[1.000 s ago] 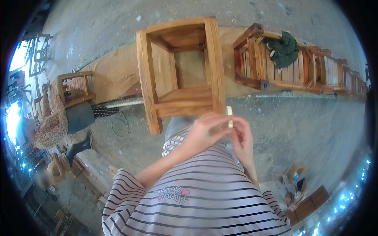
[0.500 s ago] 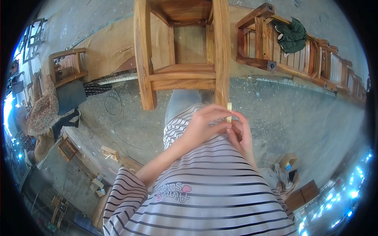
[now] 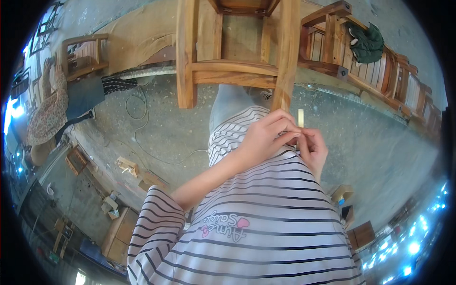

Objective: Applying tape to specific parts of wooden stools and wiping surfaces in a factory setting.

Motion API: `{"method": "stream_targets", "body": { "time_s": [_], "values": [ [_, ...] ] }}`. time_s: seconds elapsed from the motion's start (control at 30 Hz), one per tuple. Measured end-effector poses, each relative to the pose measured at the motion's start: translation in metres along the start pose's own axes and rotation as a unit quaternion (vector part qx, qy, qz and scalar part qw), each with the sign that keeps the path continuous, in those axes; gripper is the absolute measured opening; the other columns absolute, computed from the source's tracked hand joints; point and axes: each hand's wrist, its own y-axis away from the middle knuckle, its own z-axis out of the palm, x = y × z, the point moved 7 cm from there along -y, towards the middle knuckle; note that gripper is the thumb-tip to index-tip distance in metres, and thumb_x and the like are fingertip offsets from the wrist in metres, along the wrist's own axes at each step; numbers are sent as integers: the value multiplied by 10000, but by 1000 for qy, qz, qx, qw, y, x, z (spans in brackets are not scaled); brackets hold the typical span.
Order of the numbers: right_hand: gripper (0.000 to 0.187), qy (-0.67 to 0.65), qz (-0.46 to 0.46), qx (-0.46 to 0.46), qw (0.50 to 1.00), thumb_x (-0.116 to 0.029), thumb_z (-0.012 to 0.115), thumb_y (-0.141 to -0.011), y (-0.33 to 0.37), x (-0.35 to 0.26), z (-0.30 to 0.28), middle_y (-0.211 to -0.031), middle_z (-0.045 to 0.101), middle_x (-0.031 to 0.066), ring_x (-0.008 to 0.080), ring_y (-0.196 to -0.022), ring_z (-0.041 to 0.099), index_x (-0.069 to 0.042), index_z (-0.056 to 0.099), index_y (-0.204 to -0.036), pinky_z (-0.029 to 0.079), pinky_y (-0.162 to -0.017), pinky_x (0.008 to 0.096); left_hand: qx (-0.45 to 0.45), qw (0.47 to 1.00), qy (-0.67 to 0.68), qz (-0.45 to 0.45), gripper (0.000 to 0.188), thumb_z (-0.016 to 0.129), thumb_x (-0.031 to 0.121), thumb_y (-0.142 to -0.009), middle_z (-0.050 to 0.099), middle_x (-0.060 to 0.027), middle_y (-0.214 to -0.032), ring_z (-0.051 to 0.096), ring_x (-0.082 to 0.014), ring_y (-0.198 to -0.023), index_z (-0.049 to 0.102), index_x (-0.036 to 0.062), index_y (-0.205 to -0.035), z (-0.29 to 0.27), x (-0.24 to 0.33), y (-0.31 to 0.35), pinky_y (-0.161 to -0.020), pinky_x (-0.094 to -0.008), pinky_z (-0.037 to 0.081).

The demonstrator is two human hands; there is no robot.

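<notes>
Both my hands meet in front of my striped shirt, just below the right front leg of a wooden chair. My left hand is closed in a pinch, its fingertips against those of my right hand. From between them a narrow pale yellow strip stands up, perhaps a roll of tape seen edge-on. The fingers of my right hand are closed around its lower part, which is mostly hidden. What the left fingertips pinch is too small to make out.
A row of wooden chairs stands at the right, a dark green garment draped over one. At the left, a person in a patterned top is beside a smaller wooden frame. Brown sheeting and a thin cable lie on the floor.
My view has shifted, so the chair sits higher and farther right. The hands have come closer together, fingertips meeting, and more of the yellow strip's lower part is covered.
</notes>
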Motion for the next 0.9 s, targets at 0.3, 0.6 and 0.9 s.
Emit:
{"method": "stream_targets", "body": {
  "time_s": [0.3, 0.6, 0.9],
  "values": [
    [46, 71, -17, 2, 997, -5, 581, -943, 0, -5, 8, -725, 664, 74, 101, -666, 658, 15, 569, -903, 499, -572, 217, 103, 994, 37, 3, 67, 739, 58, -794, 637, -48, -875, 596, -141, -724, 698, 63, -846, -8, -13, 9, -555, -252, 446],
    [103, 92, -50, 2, 995, -60, 578, -960, 8, -19, 30, -747, 664, 85, 109, -635, 643, 13, 568, -889, 505, -576, 244, 216, 976, 36, 22, 87, 751, 46, -784, 634, -36, -887, 586, -141, -807, 689, 79, -834, -20, -19, 28, -527, -239, 426],
    [75, 93, -140, -5, 986, -35, 589, -947, 9, -36, 48, -806, 682, 102, 128, -680, 670, 22, 585, -899, 533, -580, 254, 286, 955, 1, 75, 113, 767, 30, -758, 636, -47, -874, 591, -178, -872, 676, 60, -819, -39, -9, 37, -520, -251, 432]
  ]
}}
